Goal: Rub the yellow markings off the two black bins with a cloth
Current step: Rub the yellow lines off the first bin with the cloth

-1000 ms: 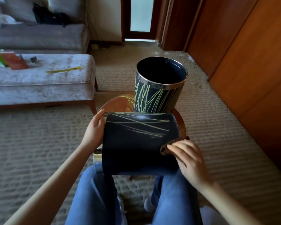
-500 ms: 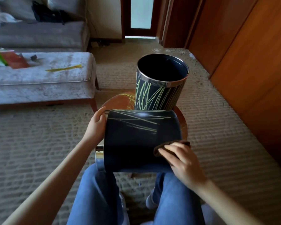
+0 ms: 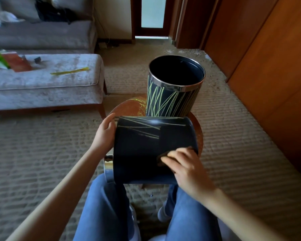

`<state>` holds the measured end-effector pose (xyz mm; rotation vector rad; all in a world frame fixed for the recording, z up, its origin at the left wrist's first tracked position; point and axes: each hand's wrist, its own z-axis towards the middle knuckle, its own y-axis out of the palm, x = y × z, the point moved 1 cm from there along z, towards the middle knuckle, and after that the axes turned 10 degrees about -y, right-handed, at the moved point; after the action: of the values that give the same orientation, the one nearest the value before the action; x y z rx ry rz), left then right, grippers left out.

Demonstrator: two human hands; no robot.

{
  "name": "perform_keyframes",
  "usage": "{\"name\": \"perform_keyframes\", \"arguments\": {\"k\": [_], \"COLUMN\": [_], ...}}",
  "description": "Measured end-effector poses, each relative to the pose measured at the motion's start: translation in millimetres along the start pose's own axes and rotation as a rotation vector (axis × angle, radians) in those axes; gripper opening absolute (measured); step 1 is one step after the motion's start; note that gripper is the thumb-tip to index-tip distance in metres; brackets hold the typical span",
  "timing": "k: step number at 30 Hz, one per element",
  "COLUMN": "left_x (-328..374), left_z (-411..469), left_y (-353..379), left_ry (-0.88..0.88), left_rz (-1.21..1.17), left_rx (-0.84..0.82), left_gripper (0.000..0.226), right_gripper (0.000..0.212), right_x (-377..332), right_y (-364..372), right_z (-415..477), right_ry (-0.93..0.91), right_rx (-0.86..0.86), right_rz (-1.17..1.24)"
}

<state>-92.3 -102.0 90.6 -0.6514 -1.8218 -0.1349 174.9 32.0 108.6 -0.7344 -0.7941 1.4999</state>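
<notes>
A black bin [image 3: 142, 150] lies on its side across my lap and the round wooden stool [image 3: 129, 106], its chrome rim to the left. Yellow lines remain on its upper left part; the right and lower parts look bare. My left hand [image 3: 104, 134] holds the bin's left end. My right hand [image 3: 186, 164] presses a dark brown cloth [image 3: 163, 159] against the bin's lower right side. A second black bin [image 3: 174, 94] stands upright on the stool behind, covered with yellow lines.
A grey upholstered bench [image 3: 47, 84] with a yellow stick [image 3: 69, 72] and papers stands at the left, a sofa behind it. Wooden wardrobe doors [image 3: 268, 66] run along the right. Beige carpet covers the floor. My knees in blue jeans are below the bin.
My right hand has slid the cloth leftward and down along the lying bin. Yellow lines on the bin's right part have gone. My left hand kept its hold.
</notes>
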Motion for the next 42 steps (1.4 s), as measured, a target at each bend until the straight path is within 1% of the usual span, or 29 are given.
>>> {"name": "perform_keyframes", "arguments": {"k": [2, 5, 8, 10, 12, 14, 16, 18, 19, 21, 23, 25, 27, 29, 30, 32, 33, 34, 36, 38, 40, 42], "left_x": [-2, -8, -12, -10, -7, -9, -13, -10, -8, -9, -14, -20, -22, -24, -29, -36, -39, -39, -27, -21, -18, -16], "left_z": [-1, -8, -12, -12, -9, -1, 7, 2, -4, -15, -20, -18, -11, -2, 5, 15, 18, 16, -2, -17, -29, -30], "left_y": [0, -2, -2, -1, -1, -2, -4, -3, -1, 0, -1, -3, -3, -2, -2, -2, -2, -2, -2, -2, -1, 0], "left_ry": [0.004, 0.001, 0.032, 0.035, 0.032, 0.018, -0.001, -0.003, 0.007, 0.027, 0.063, 0.095, 0.092, 0.078, 0.077, 0.059, 0.054, 0.052, 0.062, 0.102, 0.146, 0.157], "left_rz": [-0.006, -0.026, -0.037, -0.034, -0.024, -0.031, -0.044, -0.044, -0.044, -0.051, -0.043, -0.024, -0.024, -0.068, -0.088, -0.093, -0.086, -0.084, -0.090, -0.082, -0.069, -0.058], "left_rx": [-0.009, -0.027, -0.026, -0.021, -0.033, -0.057, -0.079, -0.073, -0.062, -0.050, -0.039, -0.039, -0.047, -0.068, -0.084, -0.119, -0.127, -0.121, -0.079, -0.046, -0.039, -0.028], "left_gripper": [0.061, 0.062, 0.067, 0.063, 0.060, 0.059, 0.059, 0.058, 0.057, 0.056, 0.061, 0.068, 0.068, 0.062, 0.060, 0.066, 0.065, 0.060, 0.057, 0.057, 0.052, 0.044], "right_gripper": [0.029, 0.036, 0.040, 0.039, 0.039, 0.037, 0.030, 0.027, 0.027, 0.031, 0.038, 0.037, 0.036, 0.033, 0.030, 0.024, 0.024, 0.024, 0.026, 0.029, 0.031, 0.025], "right_x": [-2, 14, 29, 26, 14, -4, -22, -26, -22, -10, 1, 4, -5, -22, -34, -54, -58, -56, -44, -28, -19, -27], "right_y": [1, 8, 18, 18, 14, 10, 8, 9, 10, 17, 27, 32, 31, 25, 21, 15, 15, 16, 25, 37, 45, 46], "right_z": [1, 40, 84, 90, 74, 48, 26, 23, 32, 60, 94, 112, 106, 82, 67, 44, 40, 44, 68, 101, 125, 127], "right_ry": [-0.023, 0.069, 0.184, 0.201, 0.164, 0.080, -0.036, -0.092, -0.076, 0.015, 0.117, 0.160, 0.130, 0.059, -0.001, -0.151, -0.206, -0.222, -0.154, -0.024, 0.092, 0.134], "right_rx": [-0.007, -0.019, -0.079, -0.094, -0.060, -0.032, -0.060, -0.067, -0.052, -0.041, -0.076, -0.124, -0.116, -0.088, -0.093, -0.129, -0.136, -0.128, -0.103, -0.093, -0.110, -0.104], "right_rz": [0.007, 0.005, 0.018, 0.010, -0.001, 0.024, 0.038, 0.040, 0.041, 0.050, 0.072, 0.080, 0.054, 0.067, 0.075, 0.068, 0.060, 0.060, 0.069, 0.076, 0.054, 0.019]}}
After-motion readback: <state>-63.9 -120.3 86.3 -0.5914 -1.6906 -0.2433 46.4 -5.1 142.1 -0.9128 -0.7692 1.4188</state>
